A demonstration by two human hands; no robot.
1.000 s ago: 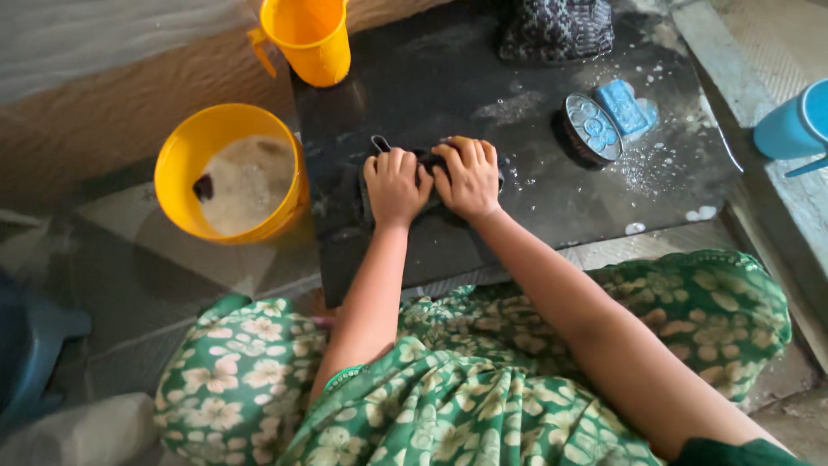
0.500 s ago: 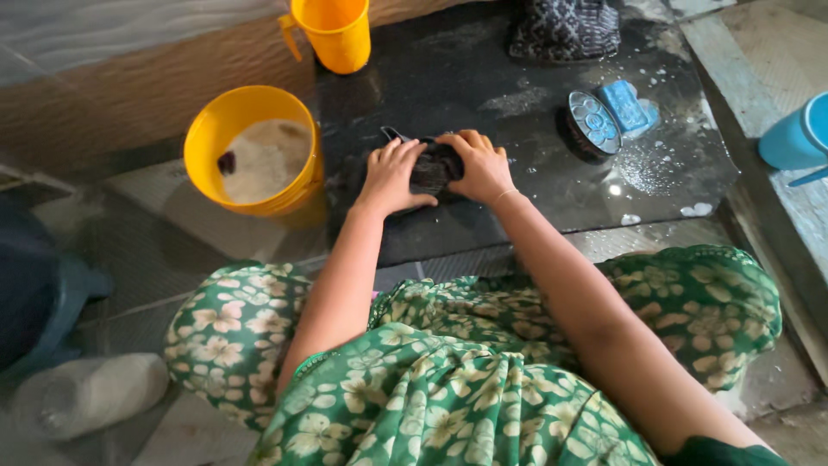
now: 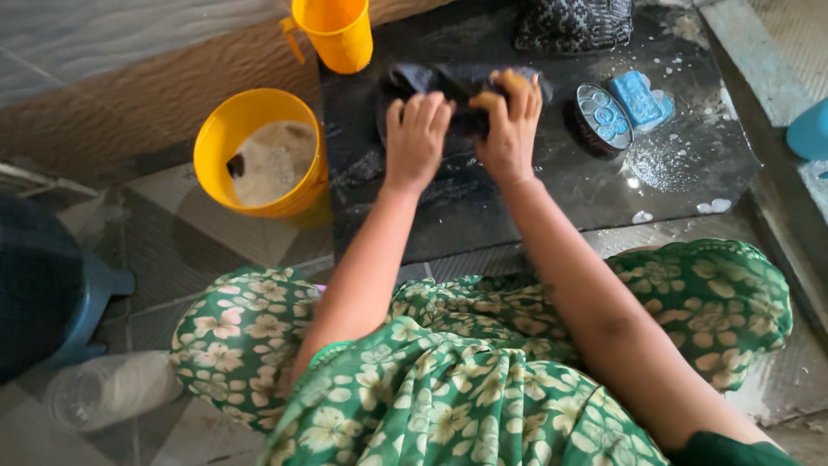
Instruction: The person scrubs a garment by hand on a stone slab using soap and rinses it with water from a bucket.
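**Both hands on a dark wet cloth**

Seen from above, over knees in a green flowered dress (image 3: 483, 380). Left hand (image 3: 416, 138) and right hand (image 3: 509, 125) side by side on a dark cloth (image 3: 448, 86), pressing it against a black stone slab (image 3: 552, 198) lying low on the floor. Fingers of both hands curled and clenched into the cloth, each grasping a bunch of the fabric. Cloth spread at the far part of the slab, just in front of a yellow mug (image 3: 335, 33).

To the right of the cloth, well apart from the hands: a dark oval brush (image 3: 599, 119) touching a blue soap bar (image 3: 640, 97), with white foam spots around. Left of the slab, on the tiled floor, a yellow bucket (image 3: 259, 151) with foamy water. At the far edge, a patterned grey garment (image 3: 573, 24), only partly visible.
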